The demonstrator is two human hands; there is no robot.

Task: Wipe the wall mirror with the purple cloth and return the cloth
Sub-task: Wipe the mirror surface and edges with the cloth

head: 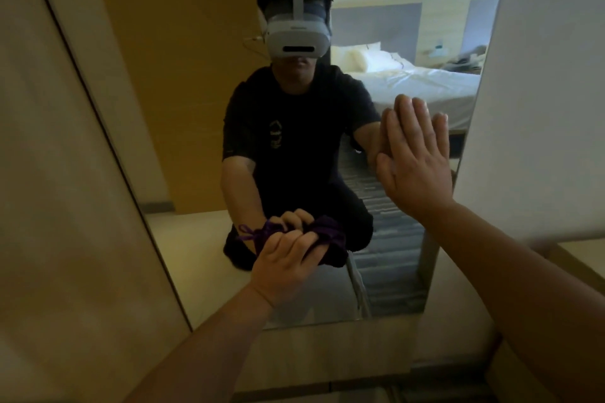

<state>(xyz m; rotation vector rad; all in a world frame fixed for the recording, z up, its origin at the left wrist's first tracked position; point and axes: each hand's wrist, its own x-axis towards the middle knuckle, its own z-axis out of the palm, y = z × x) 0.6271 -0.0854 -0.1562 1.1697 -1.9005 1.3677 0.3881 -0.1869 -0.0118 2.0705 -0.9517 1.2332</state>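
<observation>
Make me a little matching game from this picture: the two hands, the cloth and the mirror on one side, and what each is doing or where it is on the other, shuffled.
Things:
1. left hand
2. right hand
3. purple cloth
4. wall mirror

States:
A. bunched up, pressed on the lower part of the glass
B. flat and open, palm against the glass near its right edge
C. upright on the wall, reflecting a crouching person and a bed
D. closed around a fabric bundle

Pairs: 1-D, 2-B, 3-A, 4-C
</observation>
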